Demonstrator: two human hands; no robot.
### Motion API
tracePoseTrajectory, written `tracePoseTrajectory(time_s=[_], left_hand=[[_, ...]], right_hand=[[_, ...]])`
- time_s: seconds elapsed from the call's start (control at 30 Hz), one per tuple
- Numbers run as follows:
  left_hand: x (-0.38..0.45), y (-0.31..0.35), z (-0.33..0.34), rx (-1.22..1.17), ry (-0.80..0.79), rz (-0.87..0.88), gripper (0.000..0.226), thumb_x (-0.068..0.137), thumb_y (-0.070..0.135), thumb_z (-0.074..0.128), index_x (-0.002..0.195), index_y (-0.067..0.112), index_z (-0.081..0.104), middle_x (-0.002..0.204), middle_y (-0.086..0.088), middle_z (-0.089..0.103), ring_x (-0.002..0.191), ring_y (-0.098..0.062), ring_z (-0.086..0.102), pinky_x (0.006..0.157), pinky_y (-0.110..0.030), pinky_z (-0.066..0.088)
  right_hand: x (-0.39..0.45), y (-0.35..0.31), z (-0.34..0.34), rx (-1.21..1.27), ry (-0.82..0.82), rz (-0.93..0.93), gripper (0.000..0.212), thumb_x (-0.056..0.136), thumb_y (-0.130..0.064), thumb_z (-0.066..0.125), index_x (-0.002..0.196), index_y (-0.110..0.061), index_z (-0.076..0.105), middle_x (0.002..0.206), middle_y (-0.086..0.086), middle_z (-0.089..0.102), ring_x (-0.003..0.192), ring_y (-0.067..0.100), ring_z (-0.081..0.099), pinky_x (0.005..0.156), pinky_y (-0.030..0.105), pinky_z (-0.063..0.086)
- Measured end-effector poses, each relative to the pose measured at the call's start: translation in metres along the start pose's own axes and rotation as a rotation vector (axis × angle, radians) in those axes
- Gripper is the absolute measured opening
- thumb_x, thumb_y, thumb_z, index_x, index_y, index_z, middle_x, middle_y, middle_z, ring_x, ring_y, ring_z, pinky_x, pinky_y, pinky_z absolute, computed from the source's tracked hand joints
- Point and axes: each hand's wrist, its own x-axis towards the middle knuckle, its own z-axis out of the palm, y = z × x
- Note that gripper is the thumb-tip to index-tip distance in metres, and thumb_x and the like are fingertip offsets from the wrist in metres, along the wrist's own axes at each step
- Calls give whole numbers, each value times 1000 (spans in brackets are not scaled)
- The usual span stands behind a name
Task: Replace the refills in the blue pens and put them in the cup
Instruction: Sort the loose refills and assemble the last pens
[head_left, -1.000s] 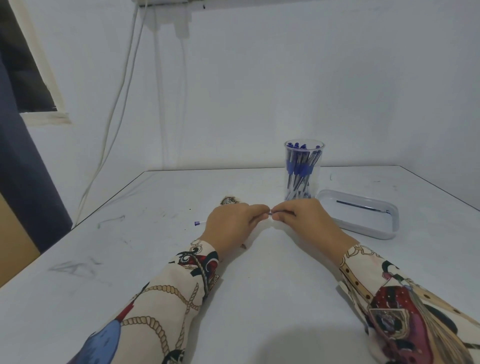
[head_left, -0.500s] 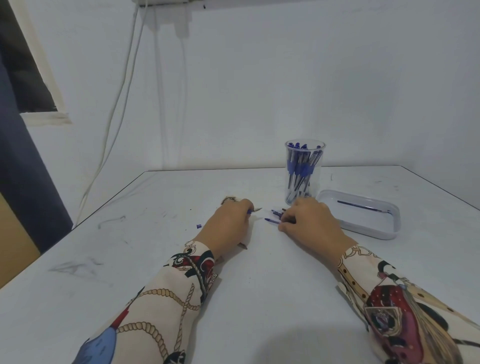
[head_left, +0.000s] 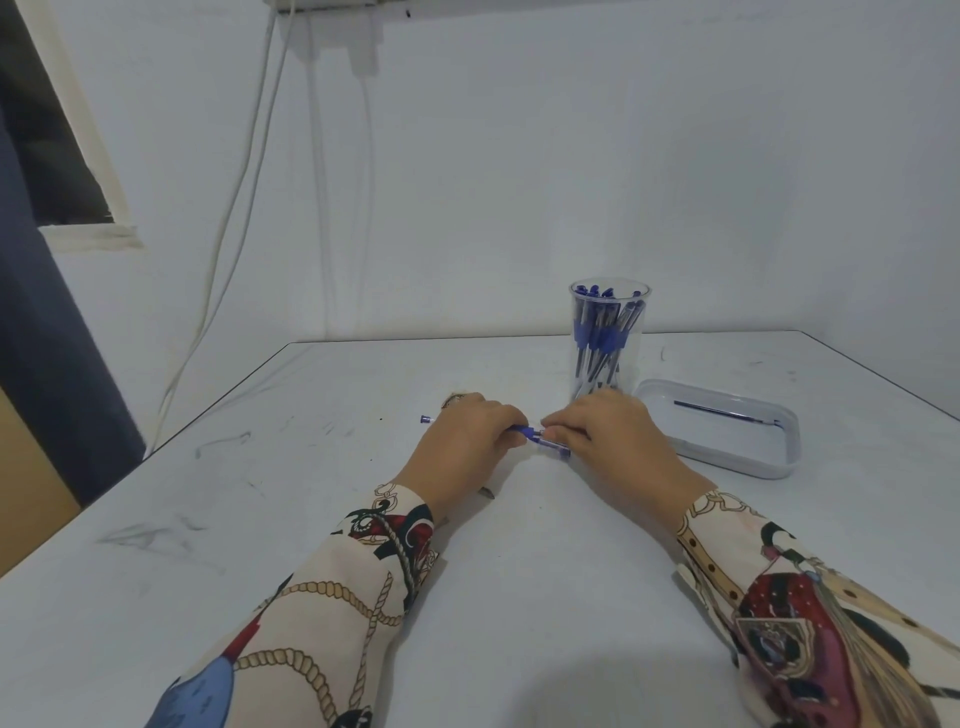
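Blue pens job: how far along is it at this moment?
Done: many blue pens already stand in the clear cup. In hand: both hands, left and right, hold one pen between them. Left: that pen isn't in the cup; one refill lies in the tray.

Both hands, left hand (head_left: 462, 441) and right hand (head_left: 608, 436), gripped a blue pen (head_left: 540, 439) low over the bench (head_left: 519, 545), near the cup (head_left: 609, 340).

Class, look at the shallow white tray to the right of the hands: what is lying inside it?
Inside the white tray lies one thin dark refill, running along its far side. The rest of the tray floor shows bare. Nothing covers the tray, though its near wall hides a sliver of the floor.
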Motion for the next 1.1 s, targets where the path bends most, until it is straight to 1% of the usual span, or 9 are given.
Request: tracePoseTrajectory(time_s=[0.1, 0.33, 0.5, 0.67, 0.73, 0.8, 0.87, 0.97, 1.1], left_hand=[[-1, 2, -1, -13, -8, 2, 22, 95, 20, 49, 108, 11, 65, 94, -7, 66, 92, -24, 51, 77, -28, 34], [-2, 2, 0, -18, 26, 27, 20, 94, 20, 50, 104, 12, 66, 87, -6, 66, 86, -23, 50, 73, -29, 35], [-1, 2, -2, -35, 113, 72, 14, 91, 15, 56, 96, 9, 67, 74, -6, 64, 73, -24, 48, 68, -30, 31], [1, 0, -1, -20, 82, 82, 17, 94, 17, 52, 94, 9, 66, 70, -6, 60, 69, -22, 43, 65, -31, 31], [0, 1, -1, -21, 79, 85, 18, 94, 19, 51, 95, 10, 66, 71, -6, 60, 70, -22, 44, 64, -33, 35], [0, 1, -2, -21, 88, 74, 18, 95, 19, 51, 97, 10, 67, 71, -4, 60, 72, -22, 45, 65, -32, 33], [0, 2, -3, -20, 91, 58, 19, 95, 20, 50, 97, 11, 66, 68, 1, 54, 72, -21, 45, 66, -29, 27], [0, 1, -4, -21, 91, 44, 20, 95, 20, 49, 95, 11, 66, 68, 3, 51, 73, -26, 48, 66, -28, 25], [0, 3, -4, -21, 93, 38, 21, 95, 20, 48, 99, 10, 66, 72, -2, 58, 75, -24, 48, 68, -27, 27]], right_hand=[[3, -1, 0, -51, -6, -25, 26, 95, -34, 49, 96, -27, 74, 84, -4, 69, 85, 17, 49, 77, 33, 35], [8, -2, 0, 67, -28, 14, 21, 94, -23, 53, 98, -22, 74, 85, -3, 66, 88, 15, 45, 77, 28, 32], [5, -2, 0, -77, -34, -84, 28, 97, -29, 45, 86, -21, 70, 77, -1, 64, 83, 19, 46, 70, 32, 29], [5, 0, -1, -17, 58, -98, 18, 90, -26, 59, 95, -20, 76, 80, 1, 70, 85, 22, 52, 74, 32, 33], [4, -1, -2, 25, 91, -62, 16, 87, -28, 63, 97, -22, 76, 76, -5, 66, 83, 17, 49, 76, 32, 33], [3, -1, -4, 91, 90, 15, 20, 87, -34, 63, 100, -25, 74, 75, -13, 58, 85, 11, 44, 83, 33, 35], [3, -3, -4, 154, 68, 79, 24, 91, -39, 54, 101, -27, 72, 79, -11, 60, 87, 11, 45, 88, 34, 34], [2, -4, -3, 143, 25, 109, 29, 97, -36, 44, 96, -27, 71, 83, -3, 64, 88, 15, 47, 86, 33, 32], [3, -2, 1, 261, 16, 148, 8, 89, -36, 59, 91, -30, 64, 85, -11, 61, 87, 9, 47, 85, 31, 34]])
